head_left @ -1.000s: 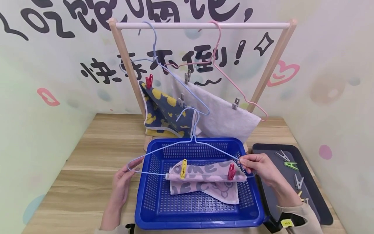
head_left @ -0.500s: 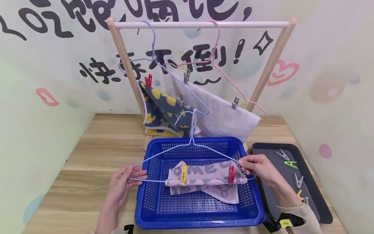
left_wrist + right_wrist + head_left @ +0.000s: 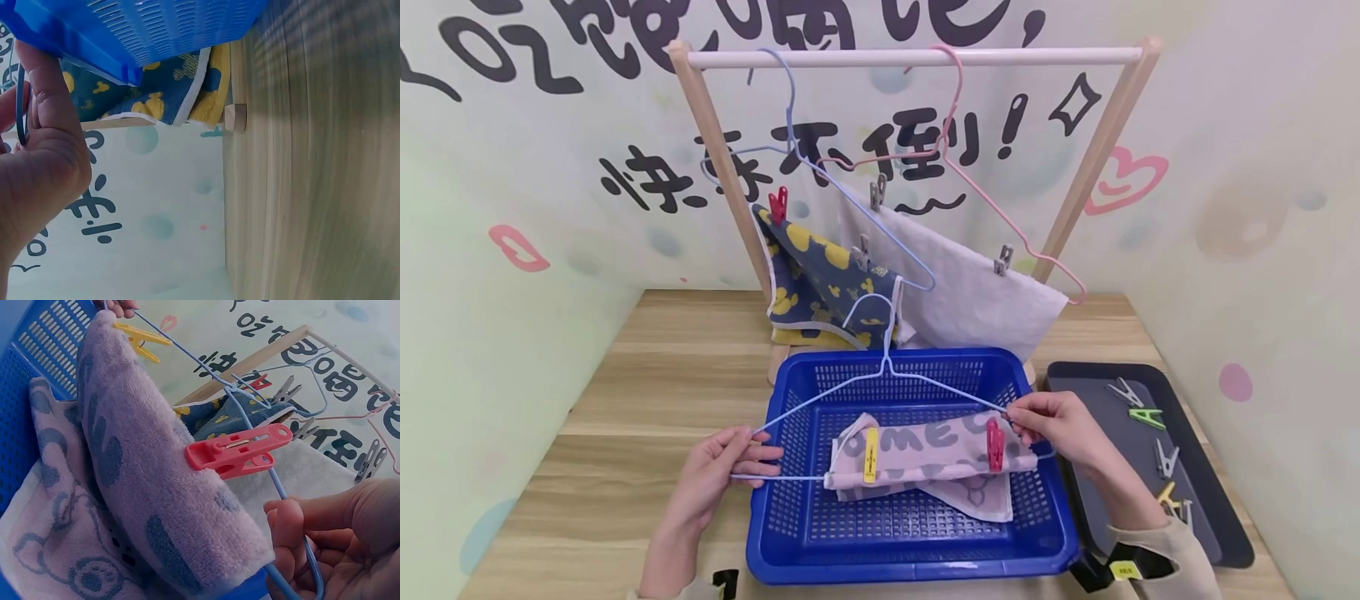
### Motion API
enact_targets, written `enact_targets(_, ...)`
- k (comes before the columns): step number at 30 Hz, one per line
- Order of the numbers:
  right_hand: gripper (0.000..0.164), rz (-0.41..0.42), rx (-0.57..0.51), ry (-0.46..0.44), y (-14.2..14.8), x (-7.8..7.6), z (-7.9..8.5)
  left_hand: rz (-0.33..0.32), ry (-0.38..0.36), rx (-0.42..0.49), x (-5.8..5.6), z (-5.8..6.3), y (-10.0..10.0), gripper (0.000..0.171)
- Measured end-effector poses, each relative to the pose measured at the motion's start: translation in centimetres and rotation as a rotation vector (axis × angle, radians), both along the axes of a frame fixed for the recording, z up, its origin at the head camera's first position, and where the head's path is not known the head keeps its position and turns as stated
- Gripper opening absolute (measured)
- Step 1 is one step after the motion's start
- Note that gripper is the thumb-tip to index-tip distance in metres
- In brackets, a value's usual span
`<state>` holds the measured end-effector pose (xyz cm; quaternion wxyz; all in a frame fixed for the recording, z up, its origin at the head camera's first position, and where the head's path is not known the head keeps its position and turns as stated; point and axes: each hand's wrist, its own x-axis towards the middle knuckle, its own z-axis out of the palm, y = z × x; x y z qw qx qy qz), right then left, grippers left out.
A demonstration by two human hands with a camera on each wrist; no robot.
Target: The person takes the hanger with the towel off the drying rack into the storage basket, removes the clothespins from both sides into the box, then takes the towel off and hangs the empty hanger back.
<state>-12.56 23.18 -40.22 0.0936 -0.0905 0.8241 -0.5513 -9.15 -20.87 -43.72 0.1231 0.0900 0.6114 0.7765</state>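
A light blue clothes hanger (image 3: 886, 364) is held over the blue basket (image 3: 910, 572), hook pointing to the back. Over its bottom bar hangs a pink towel (image 3: 925, 475) with grey letters and a bear. A yellow clothespin (image 3: 870, 456) and a red clothespin (image 3: 995, 446) clip the towel to the bar. My left hand (image 3: 711, 467) holds the hanger's left end between thumb and fingers. On the right, my right hand (image 3: 337, 534) pinches the sloping wire near the red clothespin. The towel's lower part hangs down into the basket.
Behind the basket a wooden rack with a white rail (image 3: 1037, 57) bears a blue hanger with a navy-yellow cloth (image 3: 805, 275) and a pink hanger with a white cloth (image 3: 977, 292). A dark tray (image 3: 1108, 500) with several clothespins lies at the right on the wooden table (image 3: 617, 417).
My left hand has moved from cupping the hanger's outer end to gripping it. The hanger has come lower and slightly left, its bar tipping down on the left. The right hand keeps its grip.
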Motion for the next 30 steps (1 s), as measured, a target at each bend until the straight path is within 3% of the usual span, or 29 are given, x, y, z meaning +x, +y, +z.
enact_targets(6, 0.018, 0.010, 0.073, 0.062, -0.2, 0.1, -0.1, -0.044, -0.022, -0.008, -0.1, -0.1, -0.4, 0.030)
enact_targets(8, 0.016, -0.014, 0.140, 0.166, -0.4, 0.2, -0.1, -0.054, -0.036, -0.011, -0.2, -0.2, -0.5, 0.031)
enact_targets(12, 0.017, -0.100, 0.238, 0.488, -0.8, 0.3, -0.1, -0.057, -0.061, -0.025, -0.3, -0.3, -0.6, 0.029)
enact_targets(14, 0.023, -0.092, 0.255, 0.607, -0.9, 0.3, 0.1, -0.062, -0.060, -0.014, -0.4, -0.4, -0.6, 0.029)
enact_targets(16, 0.025, -0.042, 0.266, 0.654, -1.0, 0.3, 0.5, -0.060, -0.060, 0.000, -0.3, -0.5, -0.5, 0.029)
enact_targets(20, 0.021, 0.063, 0.336, 0.615, -1.4, 0.4, 0.9, -0.052, -0.052, 0.024, -0.4, -0.6, -0.5, 0.029)
enact_targets(25, 0.015, 0.116, 0.389, 0.491, -1.8, 0.3, 1.0, -0.043, -0.060, 0.005, -0.4, -0.6, -0.6, 0.030)
enact_targets(30, 0.015, 0.130, 0.374, 0.380, -2.1, 0.2, 1.3, -0.027, -0.066, -0.013, -0.4, -0.6, -0.5, 0.028)
